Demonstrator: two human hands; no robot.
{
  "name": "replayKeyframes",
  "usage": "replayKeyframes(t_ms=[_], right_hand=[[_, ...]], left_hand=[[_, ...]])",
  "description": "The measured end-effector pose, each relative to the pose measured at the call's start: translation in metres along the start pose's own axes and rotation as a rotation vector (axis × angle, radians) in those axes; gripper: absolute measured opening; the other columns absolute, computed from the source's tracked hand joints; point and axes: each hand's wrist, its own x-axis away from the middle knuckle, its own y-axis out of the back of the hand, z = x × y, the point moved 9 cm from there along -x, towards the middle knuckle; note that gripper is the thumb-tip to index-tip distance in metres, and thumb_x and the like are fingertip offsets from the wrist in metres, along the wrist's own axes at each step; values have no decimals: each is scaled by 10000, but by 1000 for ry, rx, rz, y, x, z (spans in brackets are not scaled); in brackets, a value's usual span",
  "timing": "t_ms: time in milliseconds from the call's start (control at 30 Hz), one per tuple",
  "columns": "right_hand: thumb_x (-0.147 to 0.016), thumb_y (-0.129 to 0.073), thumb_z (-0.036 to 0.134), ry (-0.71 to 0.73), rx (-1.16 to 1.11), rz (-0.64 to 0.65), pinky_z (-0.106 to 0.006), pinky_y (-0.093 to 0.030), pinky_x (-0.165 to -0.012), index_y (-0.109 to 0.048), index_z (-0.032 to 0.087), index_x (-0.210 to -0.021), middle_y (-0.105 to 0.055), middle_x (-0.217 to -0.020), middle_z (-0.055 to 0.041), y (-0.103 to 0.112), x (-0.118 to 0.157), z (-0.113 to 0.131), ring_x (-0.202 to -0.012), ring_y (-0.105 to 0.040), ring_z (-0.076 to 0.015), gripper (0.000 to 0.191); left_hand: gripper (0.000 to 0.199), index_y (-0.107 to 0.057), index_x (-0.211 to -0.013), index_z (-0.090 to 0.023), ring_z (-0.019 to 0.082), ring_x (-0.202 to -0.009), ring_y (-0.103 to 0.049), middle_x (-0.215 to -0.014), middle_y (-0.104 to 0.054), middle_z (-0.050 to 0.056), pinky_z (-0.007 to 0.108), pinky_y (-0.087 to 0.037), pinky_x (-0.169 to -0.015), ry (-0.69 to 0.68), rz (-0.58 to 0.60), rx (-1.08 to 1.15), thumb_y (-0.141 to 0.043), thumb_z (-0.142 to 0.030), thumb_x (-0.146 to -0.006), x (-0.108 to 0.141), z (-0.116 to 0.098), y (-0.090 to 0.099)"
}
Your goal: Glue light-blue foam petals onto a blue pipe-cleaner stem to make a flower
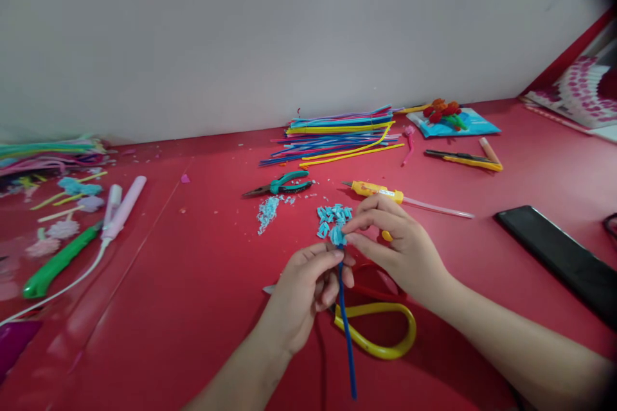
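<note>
A dark blue pipe cleaner (pixel 348 334) hangs down from my left hand (pixel 308 279), which pinches it close to its top. A light blue flower head (pixel 337 236) sits at that upper end. My right hand (pixel 400 247) is closed at the flower head, thumb and forefinger together on its right side; whether a separate petal is between them I cannot make out. Behind the flower lies a pile of cut light blue pieces (pixel 332 215). Beneath my hands are scissors with yellow handles (pixel 409 327), partly covered.
Teal-handled pliers (pixel 289 185), blue fluff (pixel 268 213) and a yellow glue gun (pixel 369 189) lie beyond my hands. Pipe cleaner bundles (pixel 337 131) are at the back. A phone (pixel 559 263) lies right; a green-handled tool (pixel 60 263) and a corded pink tool (pixel 125 205) lie left.
</note>
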Motion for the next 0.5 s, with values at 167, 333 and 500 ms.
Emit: replayKeyframes(t_ms=[167,333,500], right_hand=[[-805,-587,148,177,161,-79,-326,-469,-722,-600,217,-924,-540,-886,-45,5,5,15,-854,-532,-180,138],[-788,-607,137,347,322,-102,-357,-458,-758,-581,202,-975,-530,-930,-67,0,14,29,-860,-524,-187,200],[-799,-588,127,358,357,-95,-361,-446,-746,-583,202,-987,-555,-915,-63,-2,16,28,-836,-520,-187,202]], left_hand=[[178,-615,-710,-137,22,-345,-300,-545,-568,2,181,-148,-354,-7,3,15,-522,-266,-788,1,-2,-2],[184,-554,-675,-153,20,-350,-292,-564,-554,-12,196,-125,-363,-19,33,34,-501,-260,-815,1,-3,-5],[196,-544,-670,-151,19,-356,-286,-568,-551,-13,205,-119,-371,-40,40,22,-480,-241,-832,1,-4,-5]])
